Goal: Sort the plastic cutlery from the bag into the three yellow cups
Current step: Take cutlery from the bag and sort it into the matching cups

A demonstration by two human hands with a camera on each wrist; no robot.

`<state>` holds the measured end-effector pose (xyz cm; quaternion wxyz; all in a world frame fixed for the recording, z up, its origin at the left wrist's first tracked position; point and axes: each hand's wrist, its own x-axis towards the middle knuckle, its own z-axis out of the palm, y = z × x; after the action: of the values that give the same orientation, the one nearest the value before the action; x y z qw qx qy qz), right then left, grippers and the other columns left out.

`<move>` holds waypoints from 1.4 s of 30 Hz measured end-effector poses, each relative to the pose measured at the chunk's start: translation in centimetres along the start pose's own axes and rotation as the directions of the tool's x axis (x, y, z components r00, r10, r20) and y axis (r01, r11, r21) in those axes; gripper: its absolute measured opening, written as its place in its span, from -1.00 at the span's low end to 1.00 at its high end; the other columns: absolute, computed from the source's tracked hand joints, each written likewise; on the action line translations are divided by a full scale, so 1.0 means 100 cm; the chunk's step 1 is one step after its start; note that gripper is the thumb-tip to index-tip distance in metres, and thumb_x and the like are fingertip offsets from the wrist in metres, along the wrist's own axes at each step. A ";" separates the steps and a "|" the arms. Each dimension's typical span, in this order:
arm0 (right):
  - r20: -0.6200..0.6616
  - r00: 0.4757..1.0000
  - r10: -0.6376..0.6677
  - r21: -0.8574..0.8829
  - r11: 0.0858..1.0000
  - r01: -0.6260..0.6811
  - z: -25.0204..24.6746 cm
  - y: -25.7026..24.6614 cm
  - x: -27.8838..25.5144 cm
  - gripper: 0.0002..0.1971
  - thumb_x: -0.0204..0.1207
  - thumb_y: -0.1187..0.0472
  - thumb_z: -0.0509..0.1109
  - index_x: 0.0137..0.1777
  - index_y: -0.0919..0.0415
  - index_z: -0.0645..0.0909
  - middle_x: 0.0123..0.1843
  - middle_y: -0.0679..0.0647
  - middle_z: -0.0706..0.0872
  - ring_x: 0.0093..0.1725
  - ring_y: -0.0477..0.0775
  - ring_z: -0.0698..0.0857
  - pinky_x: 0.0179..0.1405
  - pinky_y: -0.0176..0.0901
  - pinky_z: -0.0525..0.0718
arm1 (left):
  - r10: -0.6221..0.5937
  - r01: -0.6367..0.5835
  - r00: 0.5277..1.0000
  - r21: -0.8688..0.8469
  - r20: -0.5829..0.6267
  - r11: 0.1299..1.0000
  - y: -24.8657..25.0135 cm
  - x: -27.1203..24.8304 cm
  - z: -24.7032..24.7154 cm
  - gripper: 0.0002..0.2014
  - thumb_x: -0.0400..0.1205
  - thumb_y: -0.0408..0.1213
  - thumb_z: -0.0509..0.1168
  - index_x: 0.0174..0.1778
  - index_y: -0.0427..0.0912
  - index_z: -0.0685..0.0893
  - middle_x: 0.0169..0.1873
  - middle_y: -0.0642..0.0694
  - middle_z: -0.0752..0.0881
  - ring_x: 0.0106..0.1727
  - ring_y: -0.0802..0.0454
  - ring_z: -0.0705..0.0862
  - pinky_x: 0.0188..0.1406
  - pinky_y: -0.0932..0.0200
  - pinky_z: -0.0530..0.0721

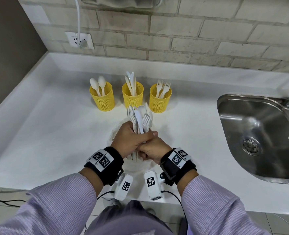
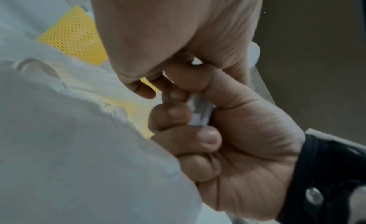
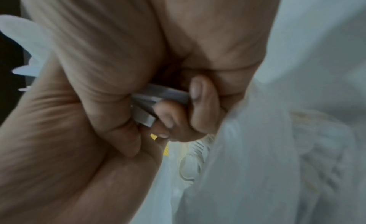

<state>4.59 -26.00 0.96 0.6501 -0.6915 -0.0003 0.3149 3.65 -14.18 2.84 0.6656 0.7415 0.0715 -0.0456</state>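
Three yellow mesh cups stand in a row on the counter: the left cup (image 1: pixel 103 99) holds spoons, the middle cup (image 1: pixel 132 96) knives, the right cup (image 1: pixel 160 100) forks. In front of them both hands hold one bundle of white plastic cutlery (image 1: pixel 141 118) upright, forks, a knife and a spoon fanning out above. My left hand (image 1: pixel 129 138) grips the bundle higher up. My right hand (image 1: pixel 152 150) grips the handles just below it. The wrist views show fingers (image 2: pixel 178 116) and fingers (image 3: pixel 172 113) curled round the handles (image 3: pixel 158 94). The thin white bag (image 2: pixel 79 149) lies crumpled under the hands.
A steel sink (image 1: pixel 259 133) is set into the white counter (image 1: pixel 55 116) on the right. A wall socket (image 1: pixel 79 39) with a white cable sits on the brick wall behind. The counter's front edge runs just below my wrists.
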 end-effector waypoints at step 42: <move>-0.058 0.991 -0.121 0.132 0.983 0.128 -0.049 -0.036 -0.036 -0.45 0.44 0.66 0.22 0.36 0.23 0.60 0.28 0.21 0.77 0.14 0.22 0.83 0.21 0.05 0.73 | 0.156 -0.138 0.986 -0.229 0.061 0.964 0.025 -0.015 -0.015 -0.85 0.66 -0.26 0.43 0.05 -0.25 0.80 -0.12 -0.23 0.86 -0.06 -0.15 0.85 0.11 -0.09 0.83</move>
<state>5.29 -31.38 5.57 0.7137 -0.6521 -0.0060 0.2556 2.57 -13.01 5.70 0.7486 0.6628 -0.0050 -0.0166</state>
